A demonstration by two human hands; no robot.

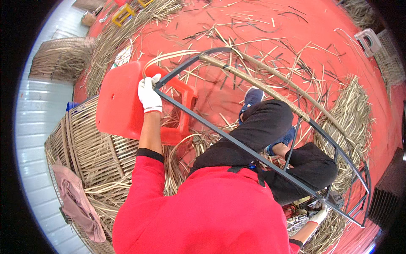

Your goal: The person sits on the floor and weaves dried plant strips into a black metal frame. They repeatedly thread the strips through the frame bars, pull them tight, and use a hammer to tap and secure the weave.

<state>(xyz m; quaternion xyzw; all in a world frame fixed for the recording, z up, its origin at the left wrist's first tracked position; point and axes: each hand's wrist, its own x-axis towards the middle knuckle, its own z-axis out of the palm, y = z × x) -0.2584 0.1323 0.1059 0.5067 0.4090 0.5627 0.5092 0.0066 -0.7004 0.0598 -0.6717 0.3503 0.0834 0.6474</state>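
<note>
A dark metal frame with a curved side lies across my lap, from upper left to lower right. Pale strip is wound tightly round part of its curved bar. My left hand, in a white glove, is closed round the frame's left corner, beside a red plastic stool. From that hand a loose pale strip loops up toward the wrapped bar. My right hand, also gloved in white, is closed at the straight bar near the frame's right end. Its fingertips are partly hidden among dark clutter there.
Loose strips litter the red floor. A heap of strips lies to the right, a woven strip panel with a brownish cap to the left. A pale stool stands far right; a dark ridged box is at the right edge.
</note>
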